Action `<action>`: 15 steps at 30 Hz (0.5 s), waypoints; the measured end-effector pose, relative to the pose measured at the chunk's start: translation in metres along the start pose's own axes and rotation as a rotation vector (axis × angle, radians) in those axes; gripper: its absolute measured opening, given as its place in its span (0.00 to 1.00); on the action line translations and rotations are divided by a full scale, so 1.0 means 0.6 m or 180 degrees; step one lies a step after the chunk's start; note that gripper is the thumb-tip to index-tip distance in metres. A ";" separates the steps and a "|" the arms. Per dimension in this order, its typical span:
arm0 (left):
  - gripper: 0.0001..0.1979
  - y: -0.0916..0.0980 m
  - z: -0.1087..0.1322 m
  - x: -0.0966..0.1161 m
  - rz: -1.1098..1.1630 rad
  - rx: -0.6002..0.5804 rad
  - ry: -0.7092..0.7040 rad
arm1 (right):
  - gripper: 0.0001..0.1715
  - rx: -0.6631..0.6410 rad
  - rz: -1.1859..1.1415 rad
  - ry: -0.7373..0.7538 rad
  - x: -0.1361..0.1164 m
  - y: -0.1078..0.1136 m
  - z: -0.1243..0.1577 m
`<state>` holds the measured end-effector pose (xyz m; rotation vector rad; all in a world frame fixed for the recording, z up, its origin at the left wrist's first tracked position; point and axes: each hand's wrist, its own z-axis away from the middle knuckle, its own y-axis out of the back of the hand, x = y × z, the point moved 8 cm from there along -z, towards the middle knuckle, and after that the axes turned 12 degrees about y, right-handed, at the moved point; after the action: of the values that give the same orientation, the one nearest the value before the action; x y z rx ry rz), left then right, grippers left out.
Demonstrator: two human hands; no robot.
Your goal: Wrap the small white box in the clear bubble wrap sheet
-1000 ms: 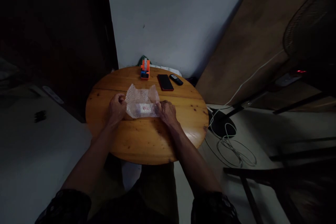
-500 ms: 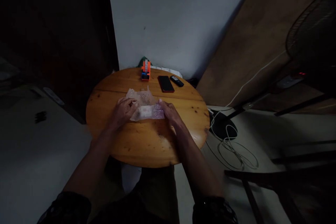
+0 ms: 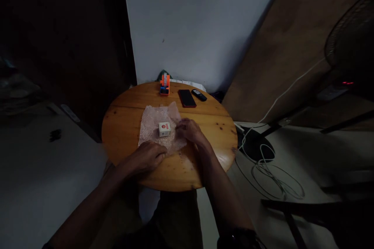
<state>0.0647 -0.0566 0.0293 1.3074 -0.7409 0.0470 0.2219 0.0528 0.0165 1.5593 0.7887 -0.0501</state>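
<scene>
A sheet of bubble wrap lies spread on the round wooden table. On its middle rests a small white box with red and dark print, uncovered on top. My left hand is at the sheet's near edge, fingers bent and closed on it. At the right side, my right hand has its fingers curled against the wrap's edge and pinches it. Neither hand touches the box. Some fingertips are hidden or dim.
Toward the back of the table stand an orange tape dispenser, a black phone with a red edge and a small keypad phone. A white wall rises behind. Cables and a fan base are on the floor at the right.
The bubble wrap, folded over earlier, now lies opened out with the box showing. My left hand has moved toward me and right, to the near edge; my right hand has shifted slightly.
</scene>
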 end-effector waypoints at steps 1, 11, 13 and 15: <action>0.12 0.004 -0.005 -0.004 0.0027 0.0148 0.0082 | 0.14 -0.0042 0.0230 -0.0003 -0.003 -0.001 0.001; 0.10 -0.005 -0.018 -0.015 -0.0321 0.0579 0.0333 | 0.16 -0.0040 0.1058 -0.0289 -0.022 0.002 0.012; 0.09 -0.003 -0.015 -0.018 -0.0290 0.0550 0.0294 | 0.16 -0.0119 0.1231 -0.0354 -0.024 0.002 0.014; 0.08 -0.002 -0.013 -0.021 -0.0276 0.0432 0.0237 | 0.16 -0.0257 0.1339 -0.0385 -0.026 0.001 0.015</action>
<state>0.0592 -0.0452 0.0214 1.4581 -0.6255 0.0768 0.2137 0.0380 0.0230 1.6002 0.3530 0.1914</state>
